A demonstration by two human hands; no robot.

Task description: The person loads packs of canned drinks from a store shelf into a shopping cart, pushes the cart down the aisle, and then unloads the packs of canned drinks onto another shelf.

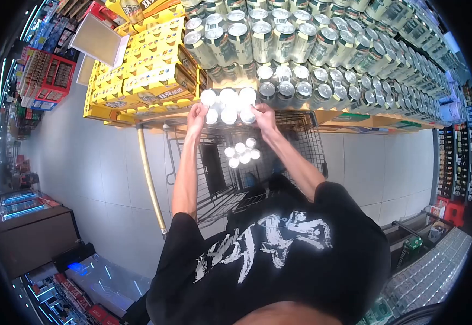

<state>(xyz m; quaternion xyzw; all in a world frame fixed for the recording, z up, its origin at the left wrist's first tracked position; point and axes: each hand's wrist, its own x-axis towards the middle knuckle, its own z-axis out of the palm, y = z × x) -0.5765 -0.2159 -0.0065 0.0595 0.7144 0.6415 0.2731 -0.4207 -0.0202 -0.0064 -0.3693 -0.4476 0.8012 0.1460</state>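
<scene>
Both my hands are closed on a pack of cans (228,97), its bright white tops facing up. My left hand (196,117) grips the pack's left side, and my right hand (263,117) grips its right side. The pack is at the front edge of the stacked can display, above the far end of a wire shopping cart (314,142). A second pack of cans (242,153) lies in the cart, nearer to me. Glare washes out the labels on the held pack.
Rows of shrink-wrapped cans (322,40) rise in front and to the right. Yellow cartons (154,76) are stacked at the left, with a white sign board (101,40) beside them. A yellow pole (150,184) is left of the cart. More stacked cans (431,276) stand behind right.
</scene>
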